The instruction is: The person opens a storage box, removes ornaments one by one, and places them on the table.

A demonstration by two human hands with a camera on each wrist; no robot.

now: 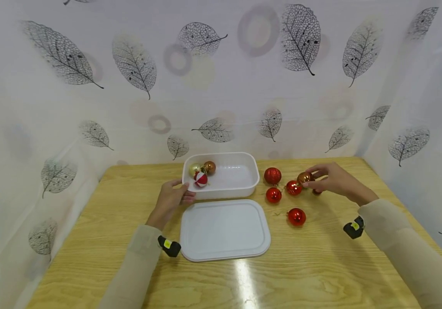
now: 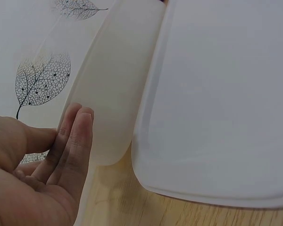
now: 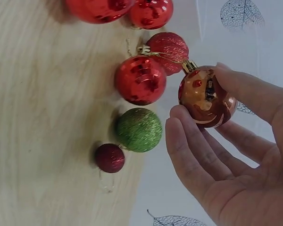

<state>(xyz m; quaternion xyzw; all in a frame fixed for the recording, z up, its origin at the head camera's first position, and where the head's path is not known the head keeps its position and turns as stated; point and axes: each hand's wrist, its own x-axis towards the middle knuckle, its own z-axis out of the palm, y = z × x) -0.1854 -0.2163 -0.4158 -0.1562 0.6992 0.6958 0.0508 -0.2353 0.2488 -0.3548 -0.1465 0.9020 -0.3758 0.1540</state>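
My right hand [image 1: 330, 178] pinches a shiny copper Christmas ball [image 3: 205, 101] between thumb and fingertips, raised above the table. Below it, in the right wrist view, lie a green glitter ball [image 3: 139, 129], a small dark red ball [image 3: 109, 158] and a shiny red ball [image 3: 140, 80]. At its front left corner, a white plastic box [image 1: 236, 192] is held by my left hand [image 1: 171, 197], thumb at the rim and fingers along the outer wall. Inside the box sit a pale gold ball [image 1: 194, 169], a copper ball [image 1: 209, 167] and a red-and-white ball [image 1: 200, 179].
Just in front of the box, a white lid [image 1: 224, 229] lies flat on the wooden table [image 1: 101, 244]. To the right of the box are a red glitter ball [image 1: 272, 176] and shiny red balls, one [image 1: 296, 217] nearer the front. A leaf-print curtain [image 1: 221, 86] hangs behind.
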